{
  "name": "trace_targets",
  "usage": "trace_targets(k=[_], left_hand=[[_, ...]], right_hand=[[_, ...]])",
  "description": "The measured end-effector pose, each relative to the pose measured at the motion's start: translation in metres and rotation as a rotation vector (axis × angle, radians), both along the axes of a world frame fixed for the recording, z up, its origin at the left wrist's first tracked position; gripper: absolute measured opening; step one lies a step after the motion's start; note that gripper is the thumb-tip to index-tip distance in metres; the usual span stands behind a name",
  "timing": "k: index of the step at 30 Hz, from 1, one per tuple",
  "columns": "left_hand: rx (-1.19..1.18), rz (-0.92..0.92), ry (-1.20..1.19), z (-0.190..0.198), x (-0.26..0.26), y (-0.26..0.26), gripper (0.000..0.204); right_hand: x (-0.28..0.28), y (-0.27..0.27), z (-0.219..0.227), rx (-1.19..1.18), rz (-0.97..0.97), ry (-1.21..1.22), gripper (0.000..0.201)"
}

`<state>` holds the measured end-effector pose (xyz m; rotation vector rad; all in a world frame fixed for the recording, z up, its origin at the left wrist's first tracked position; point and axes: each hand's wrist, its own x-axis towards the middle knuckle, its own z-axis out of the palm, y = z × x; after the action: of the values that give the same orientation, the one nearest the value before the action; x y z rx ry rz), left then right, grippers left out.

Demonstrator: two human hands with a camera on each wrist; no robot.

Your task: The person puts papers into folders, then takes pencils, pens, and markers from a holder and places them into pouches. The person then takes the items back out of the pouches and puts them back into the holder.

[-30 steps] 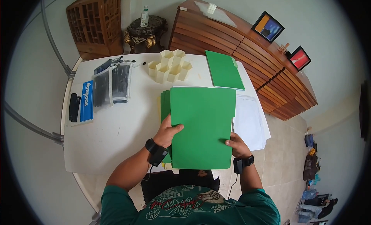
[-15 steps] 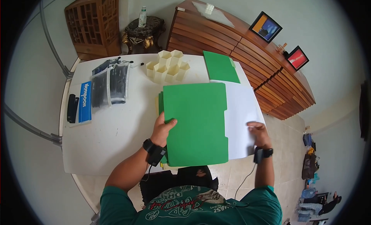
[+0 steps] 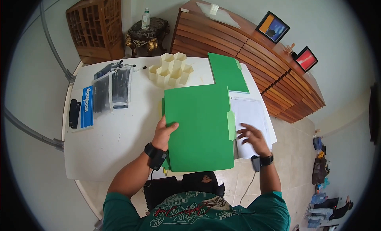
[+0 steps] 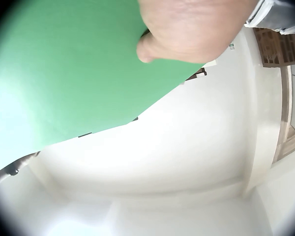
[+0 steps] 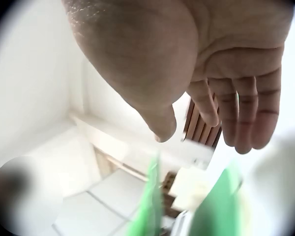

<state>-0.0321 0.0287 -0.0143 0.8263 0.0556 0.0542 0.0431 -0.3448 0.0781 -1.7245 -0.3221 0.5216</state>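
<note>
A green folder [image 3: 198, 127] with a lighter tab on its right edge is held up over the table's near edge. My left hand [image 3: 163, 133] grips its left edge, thumb on the front face; the left wrist view also shows this hand [image 4: 196, 29] on the folder [image 4: 83, 69]. More green sheets show behind its left side. My right hand [image 3: 254, 139] is off the folder, over white papers [image 3: 250, 112], just right of the tab. In the right wrist view the fingers of that hand [image 5: 201, 64] are extended and hold nothing.
Another green folder [image 3: 228, 72] lies at the back right of the white table [image 3: 107, 151]. Cream hexagonal holders [image 3: 170, 70] stand at the back middle. To the left are mesh pouches [image 3: 113, 88], a blue notebook [image 3: 86, 108] and a black stapler [image 3: 74, 113].
The right hand let go of the folder's right edge, moved right over white paper, then came back left. The held folder shifted left, and its lighter tab now shows.
</note>
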Motion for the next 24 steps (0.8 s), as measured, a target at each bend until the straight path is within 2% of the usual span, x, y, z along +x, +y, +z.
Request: trace_targets(k=[1, 4, 6, 7, 9, 10, 11, 12, 13, 15, 17, 20, 21, 23, 24], left_hand=[[0.008, -0.008, 0.006, -0.002, 0.000, -0.002, 0.043], [0.086, 0.012, -0.059, -0.008, 0.003, -0.006, 0.052], [0.421, 0.457, -0.263, -0.009, 0.004, -0.009, 0.064], [0.422, 0.462, -0.259, 0.000, 0.001, -0.004, 0.064], [0.978, 0.633, -0.343, 0.025, -0.007, 0.007, 0.073], [0.975, 0.638, -0.336, 0.021, -0.007, 0.008, 0.073], [0.819, 0.344, -0.320, 0.015, -0.006, 0.008, 0.072], [0.652, 0.057, -0.301, 0.008, -0.006, 0.008, 0.070], [0.646, 0.063, -0.296, 0.003, -0.005, 0.006, 0.070], [0.427, -0.200, -0.169, -0.006, -0.002, -0.001, 0.066], [0.402, -0.201, -0.153, -0.010, -0.001, -0.004, 0.064], [0.340, -0.201, -0.108, -0.010, 0.000, -0.002, 0.062], [0.299, -0.203, -0.075, -0.009, 0.000, -0.001, 0.060], [0.258, -0.192, -0.049, -0.008, 0.000, 0.000, 0.059], [0.220, -0.190, -0.025, -0.008, 0.000, 0.000, 0.057]], right_hand=[[-0.012, 0.019, -0.006, 0.086, 0.047, 0.076, 0.051], [-0.024, 0.052, -0.012, -0.011, 0.126, 0.001, 0.050], [-0.017, 0.060, -0.018, -0.088, 0.034, -0.062, 0.050], [-0.013, 0.063, -0.015, -0.088, 0.040, -0.060, 0.050], [-0.004, 0.066, -0.006, -0.506, 0.087, -0.081, 0.051], [0.007, 0.057, -0.024, -0.659, 0.032, -0.332, 0.047], [0.016, 0.058, -0.022, -0.726, -0.007, -0.542, 0.041], [0.030, 0.059, -0.018, -0.723, 0.002, -0.625, 0.041], [0.046, 0.061, -0.012, -0.718, 0.011, -0.707, 0.040], [0.089, 0.065, -0.017, -0.690, 0.025, -0.833, 0.048], [0.143, 0.071, -0.030, -0.760, 0.144, -0.953, 0.061], [0.199, 0.094, -0.042, -0.967, 0.129, -1.052, 0.082], [0.214, 0.096, -0.045, -0.965, 0.137, -1.055, 0.082], [0.236, 0.101, -0.050, -0.879, 0.146, -0.775, 0.080], [0.246, 0.096, -0.059, -0.837, 0.158, -0.859, 0.070]])
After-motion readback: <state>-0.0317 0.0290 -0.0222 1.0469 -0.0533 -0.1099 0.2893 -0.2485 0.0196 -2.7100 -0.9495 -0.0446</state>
